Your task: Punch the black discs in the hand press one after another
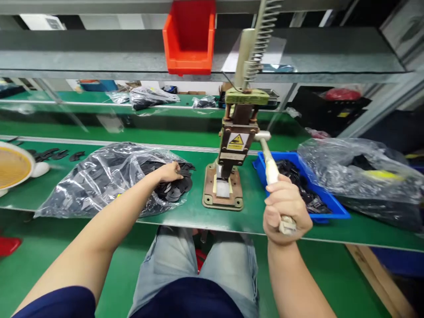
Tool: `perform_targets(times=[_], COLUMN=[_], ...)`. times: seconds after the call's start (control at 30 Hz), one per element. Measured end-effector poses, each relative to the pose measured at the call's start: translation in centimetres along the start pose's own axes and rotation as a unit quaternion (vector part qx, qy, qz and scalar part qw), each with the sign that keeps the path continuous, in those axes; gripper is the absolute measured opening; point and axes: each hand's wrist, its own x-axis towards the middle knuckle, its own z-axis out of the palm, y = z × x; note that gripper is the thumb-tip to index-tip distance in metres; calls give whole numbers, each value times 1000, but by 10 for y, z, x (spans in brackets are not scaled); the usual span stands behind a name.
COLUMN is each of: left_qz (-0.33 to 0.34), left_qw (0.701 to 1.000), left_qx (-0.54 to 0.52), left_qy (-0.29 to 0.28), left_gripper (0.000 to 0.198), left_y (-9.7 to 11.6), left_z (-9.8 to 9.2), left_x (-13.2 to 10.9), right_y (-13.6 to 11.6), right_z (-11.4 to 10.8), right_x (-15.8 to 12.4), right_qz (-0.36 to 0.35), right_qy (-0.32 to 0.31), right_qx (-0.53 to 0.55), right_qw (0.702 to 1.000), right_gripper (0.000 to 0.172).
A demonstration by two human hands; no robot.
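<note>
Here, on the green bench top (pixel 185 216), the containers come first. Clear crinkled plastic bag (pixel 99 179), lying left of centre, mouth open to the right: holds a heap of thin black curved flat parts (pixel 174 185) that spills out at the mouth. Shallow blue plastic tray (pixel 331 207), right of centre: holds more of the same black parts. Second clear plastic bag (pixel 361 174), far right, just behind and beside the blue tray: dark contents, not made out. Empty-looking red plastic bin (pixel 189 37), on the grey upper shelf, far centre.

Other items. Small manual bench press with rusty brown base plate and yellow warning label (pixel 228 168), centre, between the first bag and the blue tray; a coiled steel spring (pixel 261 42) rises from its top. Round yellow mesh fan (pixel 13 168), far left edge. Loose black parts lie beside it.

Press lever, cream-coloured handle (pixel 272 170): long axis runs from the press head, far, down and to the right towards the person, near end lowest.

Left hand (pixel 170 171): palm down, fingers curled onto the spilled black parts at the bag mouth; whether it has one pinched cannot be told. Right hand (pixel 286 212): closed in a full fist around the near end of the lever handle.
</note>
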Motion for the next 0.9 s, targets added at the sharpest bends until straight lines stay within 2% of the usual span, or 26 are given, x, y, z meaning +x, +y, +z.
perform_targets(times=[0.1, 0.2, 0.27, 0.37, 0.5, 0.6, 0.73, 0.9], left_qz=[35, 32, 49, 69, 49, 36, 14, 5], left_qw=[998, 990, 975, 938, 871, 832, 840, 859], left_qx=[-49, -121, -201, -336, -490, -551, -536, -497], left_qy=[0, 72, 86, 43, -11, -54, -87, -122], left_gripper=[20, 25, 33, 44, 45, 47, 44, 46], left_y=[1, 12, 26, 57, 99, 121, 136, 137], left_z=[0, 6, 14, 31, 49, 56, 60, 61], left_x=[-6, -14, -19, -27, -28, -22, -12, -2], right_y=[2, 2, 2, 3, 4, 4, 3, 3], right_z=[-1, -3, -3, -4, -5, -5, -6, -5], right_x=[-3, -6, -7, -8, -8, -8, -8, -8], right_qz=[-2, 2, 4, 7, 8, 9, 9, 6], right_qy=[0, -6, -9, -5, -11, -16, -14, -15], right_qx=[4, 11, 16, 22, 24, 18, 19, 17], right_qw=[1000, 1000, 1000, 1000, 1000, 1000, 1000, 1000], right_gripper=[15, 13, 13, 13, 12, 13, 13, 14])
